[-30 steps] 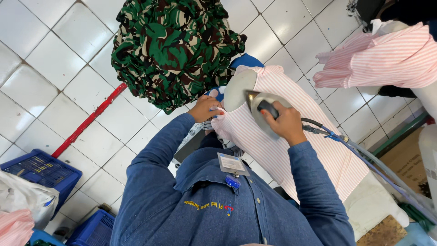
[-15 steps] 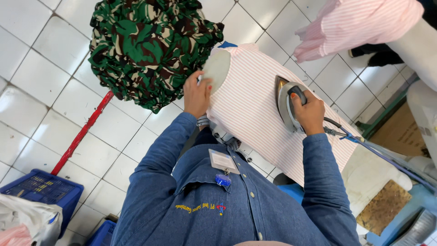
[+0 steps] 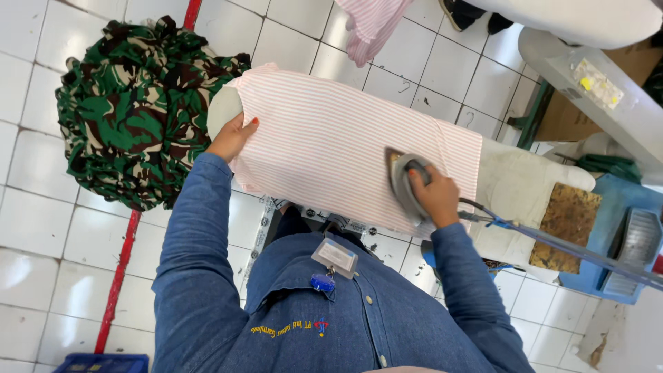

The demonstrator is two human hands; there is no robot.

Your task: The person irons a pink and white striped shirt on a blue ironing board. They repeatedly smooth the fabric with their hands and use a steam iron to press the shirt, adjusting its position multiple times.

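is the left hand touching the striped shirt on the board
Touching. The head view shows the left hand pressed flat on the near edge of the pink striped shirt, no gap between them.

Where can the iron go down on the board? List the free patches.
Free: the striped shirt's middle, between the left hand and the iron under the right hand; the bare white pad between shirt hem and scorched brown mat. Crowded: the board's nose by the camouflage cloth pile.
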